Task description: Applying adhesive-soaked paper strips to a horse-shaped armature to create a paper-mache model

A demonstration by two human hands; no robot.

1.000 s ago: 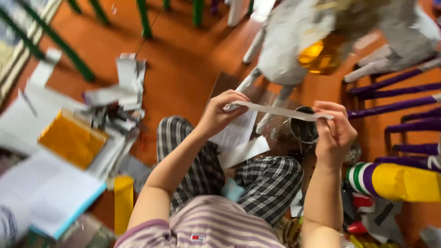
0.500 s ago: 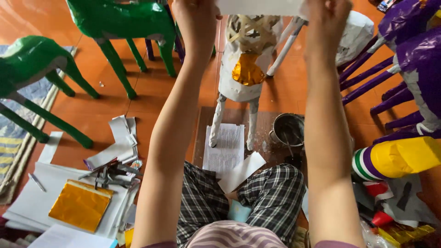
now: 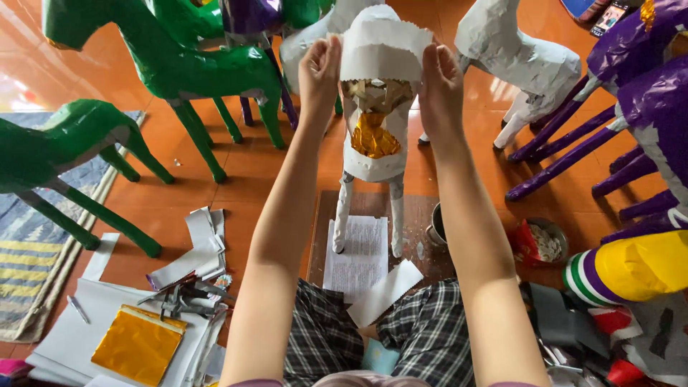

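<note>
Both hands press a white paper strip [image 3: 380, 44] over the top of a white paper horse figure with gold foil front [image 3: 373, 136], standing on the orange floor [image 3: 236, 179] just beyond the knees. Left hand [image 3: 320, 72] and right hand [image 3: 438, 82] each hold an end of the strip, fingers lightly curled, grip half closed. Green paper horses [image 3: 179, 64] stand far left.

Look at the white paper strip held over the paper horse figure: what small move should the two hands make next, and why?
Probably press the white paper strip down and smooth it along the sides. The left hand and right hand hold its two ends draped over the top of the white horse figure, but the strip arches loosely, and gold foil shows uncovered below it.
</note>
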